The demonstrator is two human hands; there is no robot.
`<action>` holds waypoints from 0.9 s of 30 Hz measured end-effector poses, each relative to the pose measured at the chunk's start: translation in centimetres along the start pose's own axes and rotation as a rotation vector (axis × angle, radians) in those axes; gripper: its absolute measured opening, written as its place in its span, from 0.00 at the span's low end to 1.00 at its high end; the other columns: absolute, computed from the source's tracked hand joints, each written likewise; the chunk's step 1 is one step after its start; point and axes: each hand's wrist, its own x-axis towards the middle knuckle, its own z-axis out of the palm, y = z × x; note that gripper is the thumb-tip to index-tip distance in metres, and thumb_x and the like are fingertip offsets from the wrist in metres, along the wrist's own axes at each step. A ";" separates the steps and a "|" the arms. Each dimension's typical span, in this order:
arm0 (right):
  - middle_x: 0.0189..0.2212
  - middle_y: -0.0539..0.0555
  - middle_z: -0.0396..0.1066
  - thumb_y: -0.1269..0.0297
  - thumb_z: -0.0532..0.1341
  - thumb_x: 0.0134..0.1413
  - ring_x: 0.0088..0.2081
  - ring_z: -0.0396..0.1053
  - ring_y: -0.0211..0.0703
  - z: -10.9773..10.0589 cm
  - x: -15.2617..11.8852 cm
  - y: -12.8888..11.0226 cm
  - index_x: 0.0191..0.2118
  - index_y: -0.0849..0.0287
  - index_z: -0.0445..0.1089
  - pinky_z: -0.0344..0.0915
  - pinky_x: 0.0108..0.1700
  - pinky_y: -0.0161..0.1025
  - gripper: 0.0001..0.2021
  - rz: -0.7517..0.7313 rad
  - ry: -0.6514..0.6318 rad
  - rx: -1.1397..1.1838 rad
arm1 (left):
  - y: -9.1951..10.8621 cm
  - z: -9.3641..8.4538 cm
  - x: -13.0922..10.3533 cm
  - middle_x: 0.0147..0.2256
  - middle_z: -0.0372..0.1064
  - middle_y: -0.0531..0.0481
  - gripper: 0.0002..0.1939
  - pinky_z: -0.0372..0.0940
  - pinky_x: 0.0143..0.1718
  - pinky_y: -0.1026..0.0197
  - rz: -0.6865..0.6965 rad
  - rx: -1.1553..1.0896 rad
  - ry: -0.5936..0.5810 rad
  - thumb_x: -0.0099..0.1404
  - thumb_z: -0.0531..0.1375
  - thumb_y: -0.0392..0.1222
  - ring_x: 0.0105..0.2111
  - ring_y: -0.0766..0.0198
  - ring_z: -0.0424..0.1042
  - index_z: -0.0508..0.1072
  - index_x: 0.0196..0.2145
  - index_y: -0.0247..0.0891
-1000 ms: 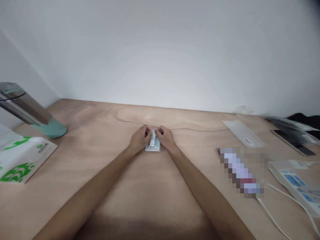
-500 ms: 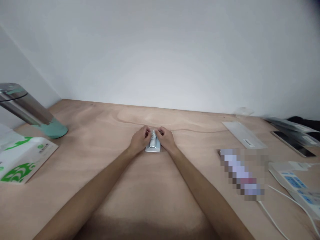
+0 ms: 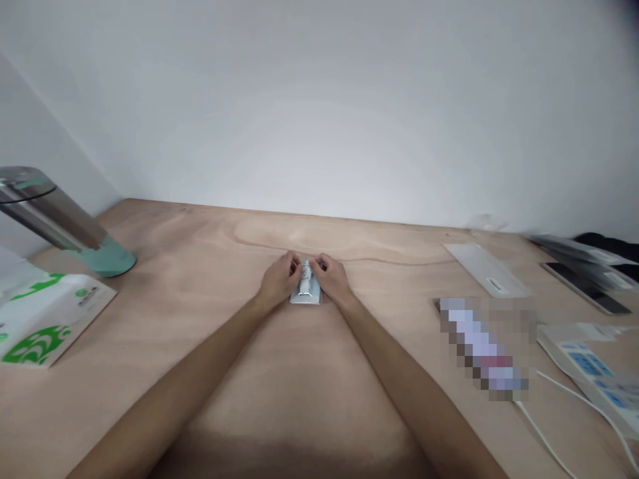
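Note:
A small clear plastic packet [image 3: 313,299] lies on the wooden table, with a white tube [image 3: 305,282] showing in its middle. My left hand [image 3: 281,279] pinches the packet's far left side, its thumb against the tube's upper end. On the opposite side my right hand [image 3: 333,276] grips the packet's far right edge with thumb and curled fingers. Both hands are closed, and the packet's far edge is partly hidden behind the fingers. I cannot tell whether the packet is sealed or torn.
A steel flask with a green base [image 3: 107,256] stands at the left, behind a white-and-green paper pack [image 3: 74,306]. At the right lie a blurred-out device [image 3: 479,346] with a white cable [image 3: 542,436], a translucent sleeve [image 3: 486,266], a dark phone [image 3: 584,286] and a printed plastic bag [image 3: 589,366].

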 end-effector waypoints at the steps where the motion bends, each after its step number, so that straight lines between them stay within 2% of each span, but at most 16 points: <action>1: 0.25 0.47 0.69 0.59 0.56 0.54 0.28 0.65 0.36 0.0 0.0 0.0 0.29 0.59 0.69 0.55 0.32 0.32 0.11 -0.001 0.001 0.001 | 0.0 0.0 0.0 0.32 0.68 0.51 0.05 0.59 0.34 0.64 0.003 0.001 0.001 0.64 0.53 0.42 0.32 0.66 0.67 0.64 0.36 0.39; 27: 0.24 0.47 0.68 0.58 0.56 0.55 0.27 0.64 0.35 0.1 0.0 0.0 0.29 0.60 0.69 0.54 0.31 0.32 0.11 -0.006 0.010 -0.016 | -0.3 0.2 0.1 0.32 0.68 0.51 0.06 0.59 0.33 0.64 0.023 -0.022 0.011 0.64 0.53 0.42 0.31 0.67 0.66 0.65 0.36 0.39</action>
